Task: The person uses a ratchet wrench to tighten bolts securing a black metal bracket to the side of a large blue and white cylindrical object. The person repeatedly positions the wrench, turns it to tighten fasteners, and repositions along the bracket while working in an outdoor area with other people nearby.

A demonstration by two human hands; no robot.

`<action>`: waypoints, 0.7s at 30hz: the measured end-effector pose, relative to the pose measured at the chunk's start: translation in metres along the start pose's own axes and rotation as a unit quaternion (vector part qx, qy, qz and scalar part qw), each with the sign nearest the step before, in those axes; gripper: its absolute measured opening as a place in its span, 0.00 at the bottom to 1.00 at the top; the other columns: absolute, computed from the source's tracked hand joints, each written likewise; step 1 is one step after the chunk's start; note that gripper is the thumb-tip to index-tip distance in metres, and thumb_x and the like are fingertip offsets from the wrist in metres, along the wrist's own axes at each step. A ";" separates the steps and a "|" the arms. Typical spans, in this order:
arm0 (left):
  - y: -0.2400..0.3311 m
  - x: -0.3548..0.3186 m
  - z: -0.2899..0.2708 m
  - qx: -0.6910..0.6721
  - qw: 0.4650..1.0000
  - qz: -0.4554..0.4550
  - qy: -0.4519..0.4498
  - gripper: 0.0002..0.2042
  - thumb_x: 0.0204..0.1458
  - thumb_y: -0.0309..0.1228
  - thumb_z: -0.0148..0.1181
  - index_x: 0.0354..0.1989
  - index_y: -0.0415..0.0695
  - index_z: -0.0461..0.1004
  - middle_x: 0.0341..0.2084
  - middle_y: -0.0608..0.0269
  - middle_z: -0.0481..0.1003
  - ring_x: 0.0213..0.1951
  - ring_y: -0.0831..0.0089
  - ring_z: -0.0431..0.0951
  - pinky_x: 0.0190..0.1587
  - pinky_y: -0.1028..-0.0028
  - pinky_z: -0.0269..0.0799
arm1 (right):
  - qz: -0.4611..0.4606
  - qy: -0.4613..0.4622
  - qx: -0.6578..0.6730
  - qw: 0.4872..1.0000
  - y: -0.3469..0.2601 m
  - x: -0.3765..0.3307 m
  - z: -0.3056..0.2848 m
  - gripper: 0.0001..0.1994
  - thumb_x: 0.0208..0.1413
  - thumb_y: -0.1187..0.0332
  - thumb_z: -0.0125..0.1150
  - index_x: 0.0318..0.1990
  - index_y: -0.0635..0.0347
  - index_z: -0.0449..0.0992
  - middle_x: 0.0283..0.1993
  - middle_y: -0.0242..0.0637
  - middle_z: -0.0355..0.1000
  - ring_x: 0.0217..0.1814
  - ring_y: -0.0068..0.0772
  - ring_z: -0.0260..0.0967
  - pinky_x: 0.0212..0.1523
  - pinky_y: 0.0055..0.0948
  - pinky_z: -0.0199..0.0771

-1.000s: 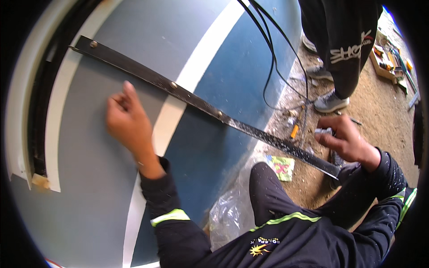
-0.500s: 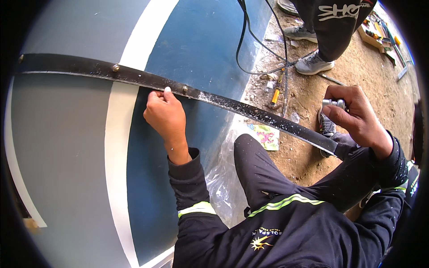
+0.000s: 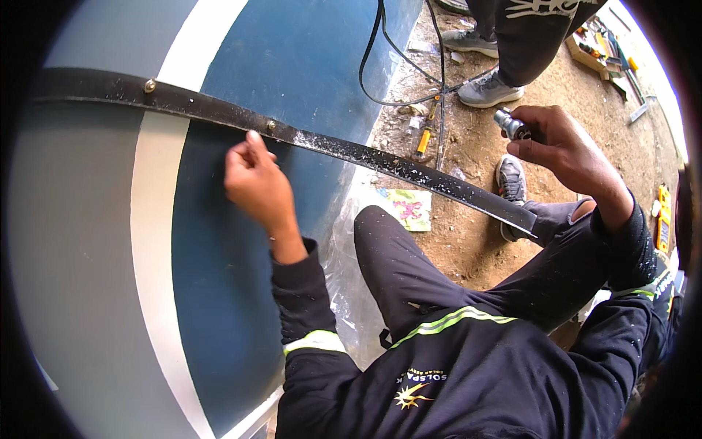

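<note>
Blue-and-grey painted panel (image 3: 241, 293) fills the near ground; the left hand (image 3: 256, 186), fingers loosely curled and empty, has slid along beneath the dark metal strip (image 3: 380, 157) toward its screw (image 3: 270, 126). Farther off, the right hand (image 3: 567, 150), now raised, grips a small silvery tool (image 3: 510, 124).

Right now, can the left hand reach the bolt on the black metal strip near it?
Probably yes: the left hand has its fingertips just below the strip, close beside the bolt, with nothing between.

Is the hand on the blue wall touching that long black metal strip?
Touching, it seems. In the head view, the left hand reaches up so its fingertips meet the lower edge of the black metal strip, beside a bolt, with no gap showing.
</note>
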State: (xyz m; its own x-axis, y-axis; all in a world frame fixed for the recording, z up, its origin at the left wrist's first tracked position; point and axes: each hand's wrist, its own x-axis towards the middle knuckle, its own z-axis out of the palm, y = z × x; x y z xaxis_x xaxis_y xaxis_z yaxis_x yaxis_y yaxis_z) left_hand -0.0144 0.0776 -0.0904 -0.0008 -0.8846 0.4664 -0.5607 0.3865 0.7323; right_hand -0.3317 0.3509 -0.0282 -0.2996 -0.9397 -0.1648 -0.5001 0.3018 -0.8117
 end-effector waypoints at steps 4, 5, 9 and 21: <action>-0.027 -0.075 0.029 -0.244 0.896 -0.294 -0.227 0.17 0.68 0.45 0.71 0.38 0.42 0.81 0.29 0.65 0.81 0.24 0.79 0.77 0.25 0.79 0.67 | -0.007 0.005 0.092 0.996 0.008 0.006 -0.001 0.20 0.73 0.52 0.69 0.40 0.64 0.81 0.31 0.25 0.75 0.35 0.15 0.72 0.38 0.23 0.72; -0.034 -0.092 0.039 -0.304 0.836 -0.364 -0.275 0.17 0.67 0.45 0.72 0.39 0.43 0.80 0.31 0.66 0.81 0.27 0.79 0.79 0.25 0.79 0.67 | 0.013 0.005 0.092 0.996 0.012 0.009 -0.001 0.21 0.73 0.51 0.68 0.40 0.64 0.81 0.31 0.25 0.75 0.35 0.15 0.72 0.38 0.23 0.72; -0.050 -0.120 0.070 -0.545 0.723 -0.346 -0.247 0.13 0.65 0.41 0.75 0.36 0.46 0.79 0.28 0.71 0.76 0.26 0.79 0.74 0.26 0.76 0.62 | 0.021 -0.004 0.126 0.992 0.027 0.019 0.004 0.20 0.74 0.51 0.67 0.38 0.60 0.80 0.30 0.24 0.74 0.34 0.14 0.70 0.37 0.23 0.71; -0.051 -0.119 0.077 -0.557 0.706 -0.370 -0.233 0.14 0.62 0.41 0.77 0.35 0.41 0.84 0.25 0.70 0.79 0.21 0.84 0.69 0.25 0.81 0.62 | 0.031 -0.031 0.014 0.999 -0.004 0.059 0.018 0.16 0.74 0.59 0.66 0.38 0.62 0.81 0.30 0.26 0.74 0.32 0.16 0.68 0.35 0.23 0.67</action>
State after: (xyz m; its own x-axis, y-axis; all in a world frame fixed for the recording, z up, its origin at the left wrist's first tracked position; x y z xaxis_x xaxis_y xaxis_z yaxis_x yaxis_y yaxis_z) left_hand -0.0491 0.1427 -0.2216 -0.4671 -0.8414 -0.2718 0.4487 -0.4904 0.7471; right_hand -0.3327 0.2911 -0.0447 -0.2778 -0.9279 -0.2486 -0.4588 0.3555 -0.8143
